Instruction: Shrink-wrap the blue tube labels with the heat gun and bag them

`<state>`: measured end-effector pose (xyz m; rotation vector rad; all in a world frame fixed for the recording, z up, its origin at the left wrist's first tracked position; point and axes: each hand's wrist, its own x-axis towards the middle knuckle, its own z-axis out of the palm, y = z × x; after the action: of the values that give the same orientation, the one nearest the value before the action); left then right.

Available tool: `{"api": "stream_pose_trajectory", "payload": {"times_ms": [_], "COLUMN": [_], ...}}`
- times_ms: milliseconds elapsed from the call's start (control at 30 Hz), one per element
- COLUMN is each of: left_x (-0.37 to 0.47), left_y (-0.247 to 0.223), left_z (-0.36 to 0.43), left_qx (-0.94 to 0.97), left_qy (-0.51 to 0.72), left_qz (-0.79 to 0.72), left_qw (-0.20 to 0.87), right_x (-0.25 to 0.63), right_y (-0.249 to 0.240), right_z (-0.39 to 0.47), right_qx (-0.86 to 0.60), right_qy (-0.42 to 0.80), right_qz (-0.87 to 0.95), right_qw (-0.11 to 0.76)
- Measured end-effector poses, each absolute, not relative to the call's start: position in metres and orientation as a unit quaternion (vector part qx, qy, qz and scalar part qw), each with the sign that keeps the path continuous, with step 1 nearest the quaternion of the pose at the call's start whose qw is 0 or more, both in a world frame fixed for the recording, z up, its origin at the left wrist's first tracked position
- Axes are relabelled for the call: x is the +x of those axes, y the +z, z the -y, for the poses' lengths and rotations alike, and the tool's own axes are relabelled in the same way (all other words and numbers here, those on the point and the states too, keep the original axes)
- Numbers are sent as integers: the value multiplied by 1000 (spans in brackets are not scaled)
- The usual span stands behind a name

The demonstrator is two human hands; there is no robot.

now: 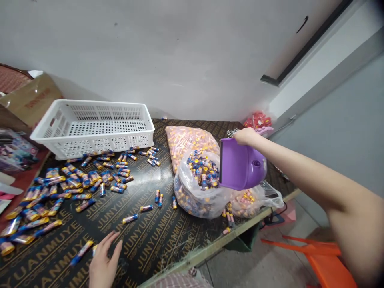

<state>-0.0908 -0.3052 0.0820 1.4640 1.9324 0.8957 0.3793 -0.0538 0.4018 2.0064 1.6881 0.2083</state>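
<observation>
Right hand (246,136) grips purple scoop (235,166) near bag (199,203) of tubes (204,180); left hand (104,262), fingers spread, near loose tubes (82,253) on tabletop (157,175).

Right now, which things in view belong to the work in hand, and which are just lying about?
Seemingly in the work:
- purple dustpan, in the right hand
- open bag of small cylinders
- loose cylinders, left hand near them

Seemingly lying about:
- red packets
- cardboard box
- white basket, untouched; role unclear
</observation>
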Motion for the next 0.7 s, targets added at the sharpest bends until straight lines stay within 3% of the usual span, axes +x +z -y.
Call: {"api": "stream_pose_trajectory", "payload": {"times_ms": [233, 367, 433, 533, 700], "left_x": [-82, -84, -85, -85, -89], "left_y": [74, 78, 80, 82, 69], "left_z": [302, 301, 302, 304, 308], "left_qx": [544, 492, 431, 327, 272], "left_qy": [336, 340, 338, 375, 384], "left_qz": [-685, -669, -652, -599, -653], "left_qw": [350, 441, 525, 628, 593], "right_x": [318, 286, 265, 225, 181], "right_y": [452, 453, 415, 314, 130], "right_z": [88, 141, 166, 199, 259], "right_qx": [721, 703, 702, 655, 645], "right_qy": [145, 206, 163, -24, -261], "right_qz": [-626, -651, -676, -754, -707], "right_qw": [258, 198, 155, 36, -125]}}
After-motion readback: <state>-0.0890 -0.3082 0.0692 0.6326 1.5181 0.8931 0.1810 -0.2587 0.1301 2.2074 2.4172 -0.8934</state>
